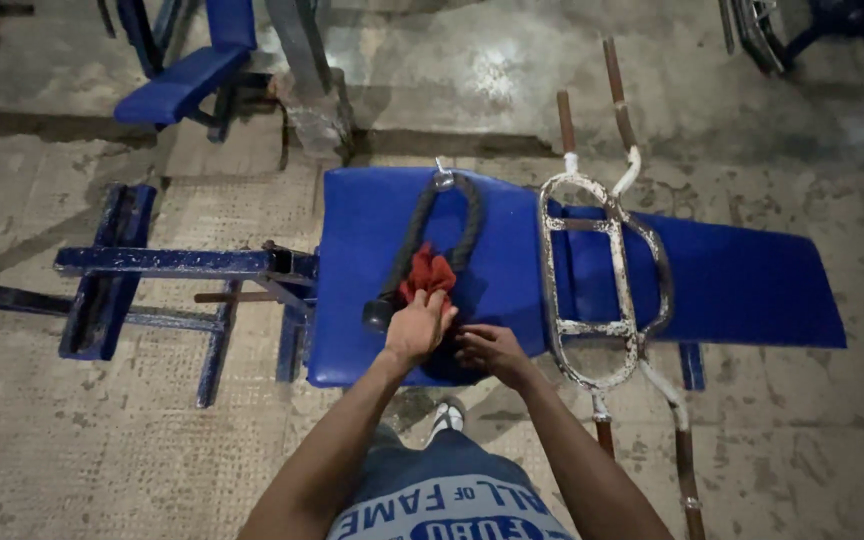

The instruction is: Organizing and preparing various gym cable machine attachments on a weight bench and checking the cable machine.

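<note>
At far left, the blue steel frame (112, 270) of the bench stands on the worn concrete floor (72, 470). A second blue padded seat (184, 80) stands farther back, upper left.

The blue bench pad (372, 250) carries a black rope handle (432, 225), looped into a U with a metal ring at its top end. One rubber end knob (379, 312) of the rope lies at the lower left of the loop, just beside the left hand.

The left hand (417, 325) rests on the pad with its fingers pressed together and curled over a red cloth (427, 275). The cloth is bunched inside the lower part of the rope loop, directly ahead of the left fingertips and touching them. Most of the cloth shows beyond the fingers.

The right hand (487, 348) lies just right of the left hand, near the pad's front edge. Its fingers are bent and point toward the rope's second end, which they hide. Whether they pinch it cannot be told.

Further right, a chipped white curl bar (607, 280) with a cage-shaped centre and rusty ends lies across the pad, well apart from the cloth.
</note>
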